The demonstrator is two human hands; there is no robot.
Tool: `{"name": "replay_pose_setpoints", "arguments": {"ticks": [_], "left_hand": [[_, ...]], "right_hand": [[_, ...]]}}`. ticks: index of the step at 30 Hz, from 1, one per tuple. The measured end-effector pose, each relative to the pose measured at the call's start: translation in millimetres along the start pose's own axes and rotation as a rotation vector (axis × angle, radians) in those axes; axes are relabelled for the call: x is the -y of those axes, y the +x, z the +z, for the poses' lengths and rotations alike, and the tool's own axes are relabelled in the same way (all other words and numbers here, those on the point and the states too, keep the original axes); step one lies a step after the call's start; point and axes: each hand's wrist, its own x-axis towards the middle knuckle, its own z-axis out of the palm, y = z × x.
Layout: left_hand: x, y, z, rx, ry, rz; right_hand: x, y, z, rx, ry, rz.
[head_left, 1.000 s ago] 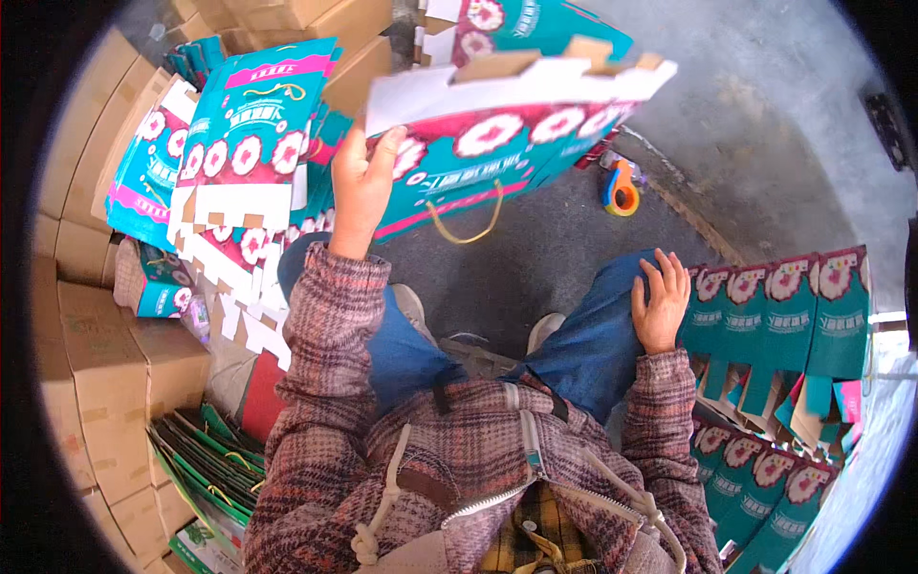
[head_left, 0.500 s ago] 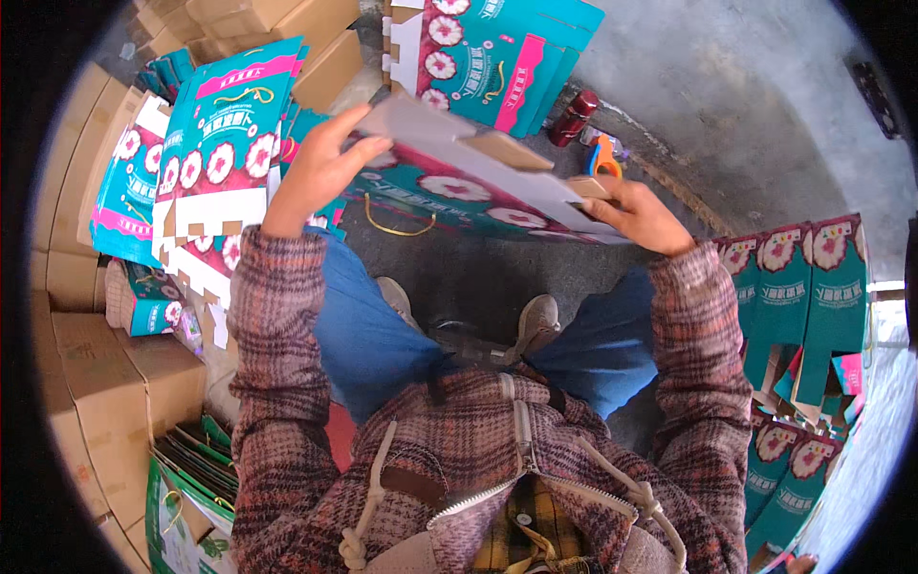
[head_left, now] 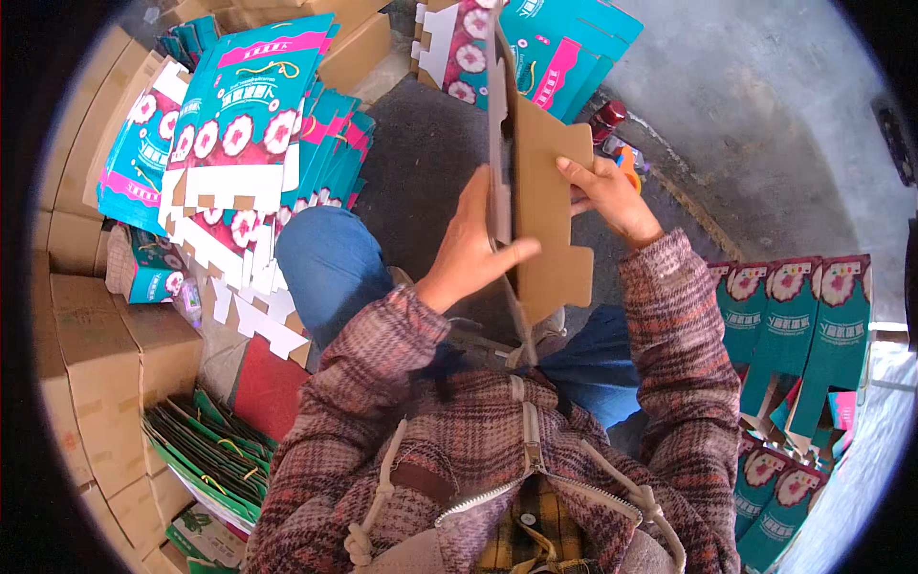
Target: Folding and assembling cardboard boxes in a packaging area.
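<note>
A partly opened cardboard carton (head_left: pixel 553 182) stands tilted on edge between my hands, its plain brown inside and notched flaps facing right. My left hand (head_left: pixel 469 251) lies along the carton's left outer panel, fingers up against it and thumb hooked over the edge. With my right hand (head_left: pixel 617 199) I pinch a brown flap on the right side, thumb on top and the other fingers partly hidden. The printed outer face is turned away and mostly hidden.
Flat teal printed cartons (head_left: pixel 234 115) are stacked at left, with more (head_left: pixel 574 48) at the far side. Brown boxes (head_left: pixel 96 364) line the left edge. Folded teal cartons (head_left: pixel 789 316) stand at right. A dark red bottle (head_left: pixel 607 119) and an orange-and-blue tape roll (head_left: pixel 628 165) sit beyond my right hand.
The carton has turned from lying crosswise with its printed side showing to nearly upright, its brown inside now exposed. My left hand has moved right and nearer; my right hand has shifted slightly left.
</note>
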Motion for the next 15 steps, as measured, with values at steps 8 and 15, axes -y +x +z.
{"name": "replay_pose_setpoints", "arguments": {"ticks": [8, 15], "left_hand": [[15, 1, -13, -0.135, 0.065, 0.034], [8, -38, -23, 0.261, 0.238, -0.022]], "right_hand": [[-55, 3, -60, -0.414, 0.015, 0.004], [-116, 26, -106, -0.632, -0.073, -0.015]]}}
